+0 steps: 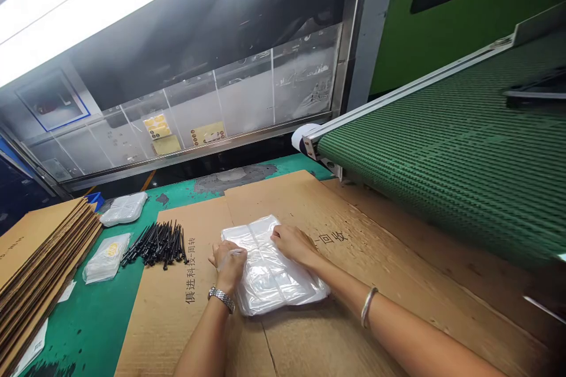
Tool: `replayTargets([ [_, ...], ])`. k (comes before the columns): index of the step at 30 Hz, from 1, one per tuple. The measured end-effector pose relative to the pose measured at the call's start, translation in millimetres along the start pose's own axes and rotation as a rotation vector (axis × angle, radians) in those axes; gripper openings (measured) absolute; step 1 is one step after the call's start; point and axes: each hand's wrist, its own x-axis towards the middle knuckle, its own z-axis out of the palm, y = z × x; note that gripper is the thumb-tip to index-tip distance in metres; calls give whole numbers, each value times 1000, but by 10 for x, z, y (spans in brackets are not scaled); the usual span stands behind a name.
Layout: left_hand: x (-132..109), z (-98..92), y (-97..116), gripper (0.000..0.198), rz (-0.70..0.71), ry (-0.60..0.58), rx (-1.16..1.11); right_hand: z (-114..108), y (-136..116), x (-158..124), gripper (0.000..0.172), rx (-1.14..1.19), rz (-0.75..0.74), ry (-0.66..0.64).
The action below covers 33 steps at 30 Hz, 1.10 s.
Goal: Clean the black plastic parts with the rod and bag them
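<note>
A stack of clear plastic bags (pixel 274 277) lies flat on a sheet of brown cardboard in front of me, with a narrow band running across it. My left hand (pixel 232 265) is closed at the stack's left edge, with a bit of clear film between thumb and fingers. At the upper right edge, my right hand (pixel 292 241) has its fingers curled and pinched on the bags; its fingertips are partly hidden. A pile of thin black pieces with wider heads (pixel 159 243) rests left of my left hand.
Flattened cardboard (pixel 168 318) covers much of the green table (pixel 106 312). Two more packs of clear bags, a near pack (pixel 104 259) and a far pack (pixel 124 209), lie left, beside stacked cardboard sheets (pixel 39 247). A green conveyor belt (pixel 442 141) slopes in on the right.
</note>
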Motion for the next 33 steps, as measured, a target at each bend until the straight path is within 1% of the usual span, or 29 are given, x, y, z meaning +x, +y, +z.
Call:
replayTargets([
  [5, -44, -27, 31, 12, 0, 1, 73, 26, -42, -30, 21, -57, 32, 4],
  [9, -36, -39, 0, 10, 41, -21, 111, 54, -68, -56, 21, -94, 44, 24],
  [12, -26, -49, -35, 8, 69, -16, 117, 80, -92, -88, 21, -112, 47, 40],
  [15, -12, -75, -49, 7, 126, -17, 86, 92, -135, -135, 21, -127, 35, 66],
  [17, 12, -100, -38, 9, 187, -42, 43, 88, -170, -166, 21, -138, 20, 83],
  [20, 84, -132, -2, 12, 289, -130, -23, 68, -219, -197, 20, -154, -1, 93],
  [24, 216, -155, 38, 9, 380, -339, -81, 36, -261, -218, 19, -178, -12, 102],
  [29, 345, -160, 29, 15, 372, -599, -83, 44, -270, -231, 17, -182, -16, 130],
  [31, 382, -137, 13, 18, 351, -655, -59, 69, -269, -225, 17, -179, -11, 141],
  [33, 412, -94, -3, 21, 322, -657, -23, 103, -267, -213, 17, -170, -5, 152],
])
